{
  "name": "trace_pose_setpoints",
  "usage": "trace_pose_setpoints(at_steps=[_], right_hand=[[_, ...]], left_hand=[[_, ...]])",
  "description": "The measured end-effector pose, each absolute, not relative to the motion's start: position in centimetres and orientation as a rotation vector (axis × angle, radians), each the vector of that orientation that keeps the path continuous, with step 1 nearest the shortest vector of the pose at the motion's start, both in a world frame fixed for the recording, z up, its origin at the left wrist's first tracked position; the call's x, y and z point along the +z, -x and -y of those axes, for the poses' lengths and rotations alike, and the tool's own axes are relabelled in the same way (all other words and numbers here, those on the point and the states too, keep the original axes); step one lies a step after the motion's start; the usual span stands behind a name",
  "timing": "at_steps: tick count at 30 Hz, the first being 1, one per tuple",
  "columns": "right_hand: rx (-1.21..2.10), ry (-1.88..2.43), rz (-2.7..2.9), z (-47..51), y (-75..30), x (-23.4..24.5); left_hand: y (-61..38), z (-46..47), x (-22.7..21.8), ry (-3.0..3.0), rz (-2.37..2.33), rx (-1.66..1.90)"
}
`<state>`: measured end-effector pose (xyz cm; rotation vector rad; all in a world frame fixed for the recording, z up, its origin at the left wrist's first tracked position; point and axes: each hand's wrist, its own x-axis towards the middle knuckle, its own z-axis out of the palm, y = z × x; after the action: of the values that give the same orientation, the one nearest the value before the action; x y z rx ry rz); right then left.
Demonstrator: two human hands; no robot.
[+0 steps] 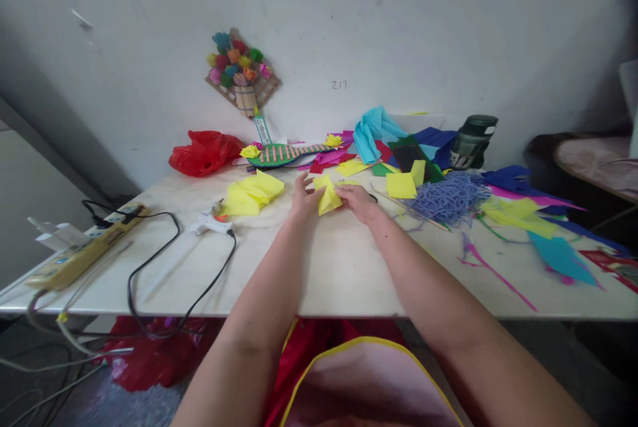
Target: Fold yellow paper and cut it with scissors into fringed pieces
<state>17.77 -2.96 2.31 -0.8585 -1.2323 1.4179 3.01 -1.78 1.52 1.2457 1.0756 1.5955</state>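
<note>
A small piece of folded yellow paper point(327, 197) is held just above the middle of the table, between my two hands. My left hand point(304, 198) has it by the left side, thumb against the paper and fingers partly curled. From the right, my right hand point(357, 202) pinches its other edge. Left of my hands lies a crumpled yellow paper sheet point(252, 193). Right of them are yellow paper squares point(401, 185) and a tangle of purple-blue paper strands point(446, 198).
A white glue gun point(204, 222) with a black cord and a power strip point(90, 251) lie on the left. Along the wall are a red plastic bag point(205, 153), a green decorated piece point(284, 155), light-blue paper point(376, 133) and a dark bottle point(473, 141). Paper flowers point(239, 68) hang above.
</note>
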Motion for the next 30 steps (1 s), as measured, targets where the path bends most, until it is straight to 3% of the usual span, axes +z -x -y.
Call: trace_pose_setpoints(at_steps=[4,10,15,23,30], right_hand=[[1.372,0.855,1.255,2.9,-17.6,2.1],[1.278,0.863,1.288,3.0,-17.5,2.3],[1.234,0.867,1.361,3.3,-17.4,2.6],[1.234,0.874,1.228,2.8,-17.8,2.6],[1.057,1.040,1.013,1.9,-18.2,2.5]], left_hand=[[-2.9,1.4,1.5,-1.395,-1.266,1.710],[-2.8,2.4,2.3,-1.367,-1.263,1.347],[-3.1,2.9,2.7,-1.122,-1.062,1.247],[-2.6,2.4,2.2,-0.992,-0.922,1.293],[-2.0,1.5,1.7,-0.922,-1.082,1.588]])
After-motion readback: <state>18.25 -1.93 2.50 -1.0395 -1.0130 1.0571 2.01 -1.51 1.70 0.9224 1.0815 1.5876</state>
